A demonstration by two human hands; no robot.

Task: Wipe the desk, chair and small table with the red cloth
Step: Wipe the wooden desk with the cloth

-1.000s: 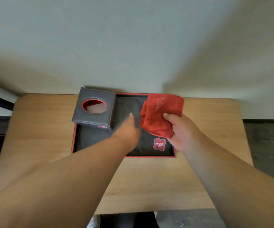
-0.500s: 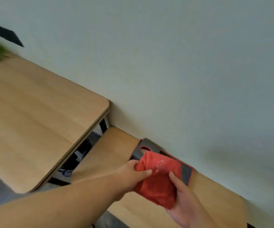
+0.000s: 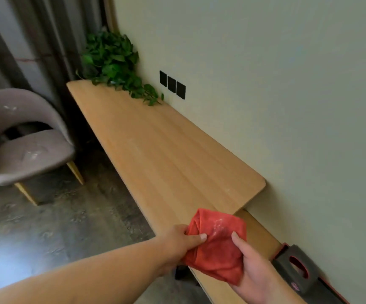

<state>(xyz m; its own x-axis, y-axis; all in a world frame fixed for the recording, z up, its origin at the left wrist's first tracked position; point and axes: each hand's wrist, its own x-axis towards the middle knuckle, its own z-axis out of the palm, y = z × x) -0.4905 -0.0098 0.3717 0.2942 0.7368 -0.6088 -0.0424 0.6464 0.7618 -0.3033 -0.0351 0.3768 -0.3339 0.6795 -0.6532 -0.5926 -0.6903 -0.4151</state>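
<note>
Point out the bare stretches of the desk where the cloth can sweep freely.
The desk is bare from the trailing plant at its far end to the rounded near corner, wall to front edge. Only that far corner is crowded. Both hands hold the red cloth over the near corner.

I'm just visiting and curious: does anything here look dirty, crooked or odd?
Yes: the grey chair has pale smudges on its seat and backrest, and the red cloth, held in both hands, carries a whitish patch. The desk looks bare and undamaged.

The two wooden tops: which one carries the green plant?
The higher, longer desk carries the plant at its far end; the lower small table holds a tissue box.
</note>
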